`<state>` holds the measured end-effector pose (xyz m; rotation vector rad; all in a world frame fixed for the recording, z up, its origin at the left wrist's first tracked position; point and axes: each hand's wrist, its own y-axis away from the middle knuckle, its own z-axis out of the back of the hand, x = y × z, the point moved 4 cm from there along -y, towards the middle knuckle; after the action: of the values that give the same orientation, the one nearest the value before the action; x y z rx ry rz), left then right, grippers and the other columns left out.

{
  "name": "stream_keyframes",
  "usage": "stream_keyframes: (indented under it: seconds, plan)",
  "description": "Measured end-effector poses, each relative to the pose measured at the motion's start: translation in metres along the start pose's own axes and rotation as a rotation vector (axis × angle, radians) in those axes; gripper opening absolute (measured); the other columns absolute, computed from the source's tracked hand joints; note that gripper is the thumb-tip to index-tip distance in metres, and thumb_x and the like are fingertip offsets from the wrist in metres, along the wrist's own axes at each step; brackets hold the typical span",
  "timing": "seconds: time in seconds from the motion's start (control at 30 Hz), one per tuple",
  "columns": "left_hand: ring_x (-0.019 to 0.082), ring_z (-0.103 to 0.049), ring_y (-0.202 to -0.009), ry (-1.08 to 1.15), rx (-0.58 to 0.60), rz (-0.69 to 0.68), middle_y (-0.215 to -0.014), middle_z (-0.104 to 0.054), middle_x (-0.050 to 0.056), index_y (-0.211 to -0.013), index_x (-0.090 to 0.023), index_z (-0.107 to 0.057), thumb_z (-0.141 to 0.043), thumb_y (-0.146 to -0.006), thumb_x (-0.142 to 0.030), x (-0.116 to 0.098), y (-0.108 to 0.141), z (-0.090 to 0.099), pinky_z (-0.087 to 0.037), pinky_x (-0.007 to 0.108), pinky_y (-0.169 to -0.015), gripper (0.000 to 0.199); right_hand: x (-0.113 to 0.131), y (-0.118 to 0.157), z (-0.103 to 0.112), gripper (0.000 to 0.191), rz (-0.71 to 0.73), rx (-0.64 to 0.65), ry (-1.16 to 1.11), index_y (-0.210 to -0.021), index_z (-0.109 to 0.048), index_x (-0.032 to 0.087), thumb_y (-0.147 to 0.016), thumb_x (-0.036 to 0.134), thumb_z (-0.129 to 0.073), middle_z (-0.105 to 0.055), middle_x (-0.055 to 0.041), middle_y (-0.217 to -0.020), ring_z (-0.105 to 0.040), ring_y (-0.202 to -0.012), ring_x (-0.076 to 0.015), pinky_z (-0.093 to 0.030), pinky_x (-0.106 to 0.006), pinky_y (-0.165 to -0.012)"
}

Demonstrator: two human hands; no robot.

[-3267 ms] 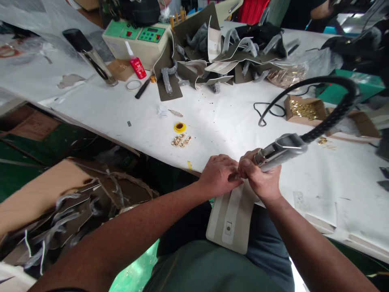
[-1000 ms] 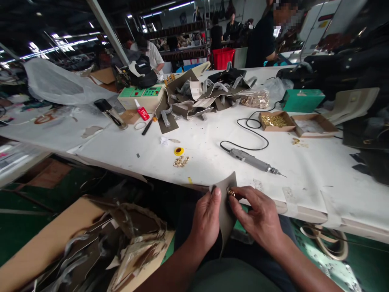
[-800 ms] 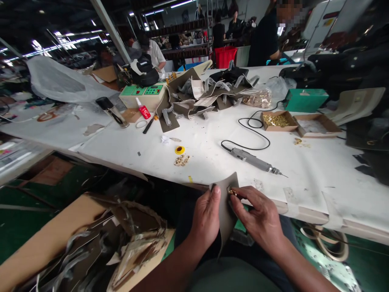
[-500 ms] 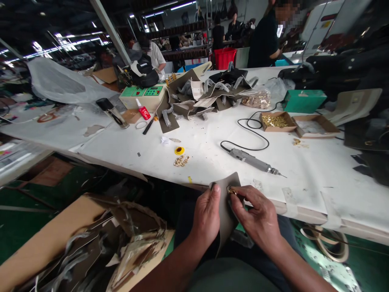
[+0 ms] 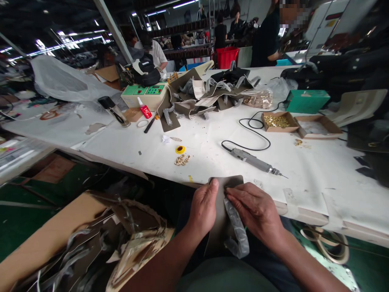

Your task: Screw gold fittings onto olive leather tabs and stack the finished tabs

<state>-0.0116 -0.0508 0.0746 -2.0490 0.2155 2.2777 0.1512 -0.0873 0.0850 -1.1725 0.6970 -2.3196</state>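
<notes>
The left hand (image 5: 204, 205) grips the panel (image 5: 221, 219) at the near edge of the table (image 5: 206, 148): maintain support. The right hand (image 5: 257, 209) pinches the upper end of the strap (image 5: 238, 231), contact partly hidden; apply pressure squarely, without flexing

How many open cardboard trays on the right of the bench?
2: the gold-filled tray and, directly right of it, the pale-filled tray, both in front of the green box. Others could be hidden behind that box.
</notes>
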Motion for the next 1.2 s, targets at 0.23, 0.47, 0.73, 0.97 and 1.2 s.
stream_keyframes:
  seconds: [0.23,0.47,0.73,0.97,1.2]
  plan:
    - [0.014,-0.038,-0.068,0.110,0.111,0.071,-0.067,-0.045,-0.003,-0.066,-0.019,-0.047,-0.058,-0.096,-0.064,0.004,-0.012,0.005,-0.035,0.028,-0.066,0.055,-0.002,-0.007,0.008,0.030,0.216,0.163,0.049,-0.129,-0.068,0.021,-0.102,0.014,-0.056,-0.075,-0.0093,-0.105,-0.067,-0.088,-0.0223,-0.054,-0.037,-0.075]
    - [0.017,-0.059,-0.068,0.426,0.079,0.225,-0.074,-0.069,0.002,-0.078,-0.016,-0.070,-0.072,-0.088,-0.058,-0.004,-0.018,0.002,-0.048,0.030,-0.070,0.043,-0.008,0.013,0.006,0.048,0.032,-0.018,0.067,-0.143,-0.062,0.031,-0.098,0.016,-0.066,-0.069,-0.0092,-0.114,-0.067,-0.098,-0.0239,-0.056,-0.040,-0.081]
    - [0.027,-0.073,-0.096,0.527,-0.088,0.320,-0.102,-0.079,0.010,-0.102,-0.013,-0.078,-0.081,-0.080,-0.056,-0.001,-0.031,0.007,-0.055,0.039,-0.095,0.048,-0.029,0.034,0.000,0.030,-0.736,-0.084,-0.490,-0.098,-0.075,0.021,-0.093,0.050,-0.072,-0.068,-0.0027,-0.083,-0.063,-0.075,-0.0194,-0.053,-0.029,-0.064]
    - [0.032,-0.072,-0.112,0.751,0.290,0.448,-0.114,-0.078,0.013,-0.125,-0.015,-0.074,-0.072,-0.091,-0.052,-0.005,-0.011,-0.017,-0.055,0.045,-0.103,0.050,-0.040,0.025,-0.012,0.040,-1.063,-0.292,-1.006,-0.087,-0.066,0.019,-0.084,0.056,-0.080,-0.063,0.0003,-0.066,-0.051,-0.052,-0.0140,-0.042,-0.026,-0.049]
    - [0.032,-0.074,-0.107,0.645,0.206,0.404,-0.110,-0.079,0.015,-0.119,-0.011,-0.075,-0.076,-0.089,-0.039,0.001,-0.003,-0.015,-0.056,0.043,-0.100,0.040,-0.047,0.020,0.008,0.042,-0.904,-0.365,-0.554,-0.112,-0.070,0.020,-0.088,0.055,-0.076,-0.072,-0.0047,-0.093,-0.064,-0.077,-0.0199,-0.052,-0.030,-0.064]
